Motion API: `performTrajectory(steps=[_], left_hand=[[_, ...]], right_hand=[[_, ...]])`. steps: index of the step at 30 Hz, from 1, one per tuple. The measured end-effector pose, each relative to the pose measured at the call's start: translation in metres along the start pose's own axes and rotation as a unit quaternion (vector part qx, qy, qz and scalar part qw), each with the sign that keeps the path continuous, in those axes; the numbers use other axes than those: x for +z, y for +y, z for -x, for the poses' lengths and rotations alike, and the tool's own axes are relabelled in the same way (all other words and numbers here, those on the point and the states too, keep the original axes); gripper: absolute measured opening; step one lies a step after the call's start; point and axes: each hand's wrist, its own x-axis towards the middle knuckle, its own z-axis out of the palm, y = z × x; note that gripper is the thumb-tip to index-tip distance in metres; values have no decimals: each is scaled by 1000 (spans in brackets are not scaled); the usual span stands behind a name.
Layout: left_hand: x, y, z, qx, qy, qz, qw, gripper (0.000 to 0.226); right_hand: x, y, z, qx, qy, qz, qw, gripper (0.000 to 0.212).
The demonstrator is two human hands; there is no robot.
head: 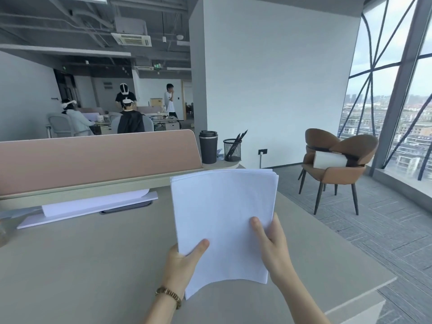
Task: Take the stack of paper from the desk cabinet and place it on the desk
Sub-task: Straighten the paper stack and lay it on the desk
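Both hands gripping stack of white paper (222, 220) above beige desk (93, 265), sheets bowing. Left hand (184, 260) pinching near-left edge, thumb on top. Right hand (272, 246) clamping near-right edge. Black tumbler (208, 146) and mesh pen holder (232, 149) standing beyond stack.

Between your hands you have a stack of paper (222, 213), plain white and matt, its sheets thin enough to bow. The surface (93, 265) under it looks like a smooth, matt beige laminate. On your left wrist sits a watch band (168, 294) of shiny gold-toned metal links. The divider panel (93, 157) looks like soft matt pink cloth. Beyond it stand a matt dark tumbler (208, 147) and a black wire-mesh pen holder (232, 149). The chair (336, 160) has smooth brown leather-like upholstery.
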Motion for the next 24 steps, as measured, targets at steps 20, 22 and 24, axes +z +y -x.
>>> performTrajectory(steps=[20, 22, 24], left_hand=[[-6, -21, -8, -28, -3, -53, 998, 13], [-6, -19, -12, -29, -2, -61, 998, 8], [-4, -16, -18, -29, -8, -80, 996, 4]], right_hand=[[14, 43, 0, 42, -2, 51, 998, 23], [13, 44, -6, 51, -2, 55, 997, 18], [10, 40, -13, 65, 4, 62, 996, 21]])
